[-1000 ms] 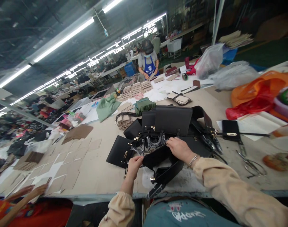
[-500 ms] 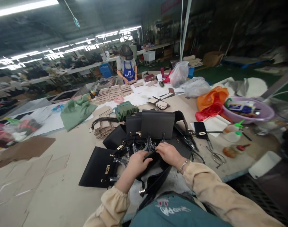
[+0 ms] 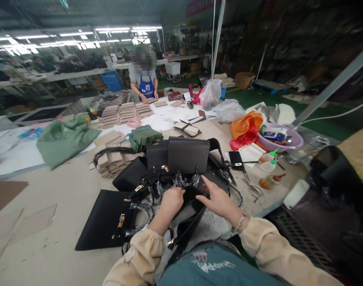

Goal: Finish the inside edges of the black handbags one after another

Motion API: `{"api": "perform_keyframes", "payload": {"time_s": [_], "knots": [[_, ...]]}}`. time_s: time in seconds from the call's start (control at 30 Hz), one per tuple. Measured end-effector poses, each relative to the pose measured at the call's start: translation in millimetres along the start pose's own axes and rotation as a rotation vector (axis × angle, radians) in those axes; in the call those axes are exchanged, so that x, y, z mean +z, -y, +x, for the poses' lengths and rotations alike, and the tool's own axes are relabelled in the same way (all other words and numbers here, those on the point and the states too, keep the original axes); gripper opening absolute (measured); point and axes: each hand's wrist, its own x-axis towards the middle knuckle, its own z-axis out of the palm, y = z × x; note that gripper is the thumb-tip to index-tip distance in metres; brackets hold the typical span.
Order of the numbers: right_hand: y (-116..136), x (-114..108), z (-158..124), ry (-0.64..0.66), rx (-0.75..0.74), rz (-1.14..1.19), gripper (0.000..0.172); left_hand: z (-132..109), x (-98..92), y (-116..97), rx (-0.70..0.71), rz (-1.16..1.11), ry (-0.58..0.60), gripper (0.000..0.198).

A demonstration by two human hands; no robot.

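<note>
A black handbag stands close against my body, its mouth facing up and its gold clasp hanging at the near side. The fingers of my left hand are closed on the bag's left rim. Over the right rim is my right hand, thumb and fingers spread apart; whether the thumb touches the bag I cannot tell. Behind it several black bags overlap, one with a smooth upright flap. To the left, another black handbag with a gold lock lies flat, its handle wrapped in clear plastic.
Stacks of beige pieces and green pieces lie beyond the bags. At right are a phone, scissors, small bottles and a purple basin. A co-worker in a blue apron stands across the table.
My right hand has come off the bag's rim and its fingers have spread. My left hand stays at the left rim. The view has turned to the right.
</note>
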Motion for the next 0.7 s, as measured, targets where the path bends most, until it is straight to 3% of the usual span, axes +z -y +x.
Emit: {"api": "perform_keyframes", "payload": {"time_s": [0.1,0.2,0.27,0.37,0.5,0.63,0.7], "knots": [[14,0,-21,-0.079,0.047,-0.064,0.077,2,-4.2,3,-0.041,0.03,-0.005,0.034],[30,1,-41,-0.107,-0.134,-0.175,0.061,3,-7.9,6,-0.067,0.068,-0.005,0.034],[37,5,-51,0.016,-0.298,-0.219,0.054,3,-9.7,7,-0.074,0.092,-0.001,0.033],[43,15,-57,0.252,-0.499,-0.268,0.06,4,-11.4,7,-0.103,0.126,0.0,0.032],[46,31,-53,0.348,-0.615,-0.339,0.066,1,-11.9,6,-0.156,0.157,-0.013,0.031],[48,37,-50,0.321,-0.612,-0.364,0.031,-9,-14.8,14,-0.214,0.169,-0.028,0.032],[47,35,-49,0.294,-0.611,-0.353,0.022,-17,-18.4,23,-0.256,0.173,-0.039,0.032]]}}
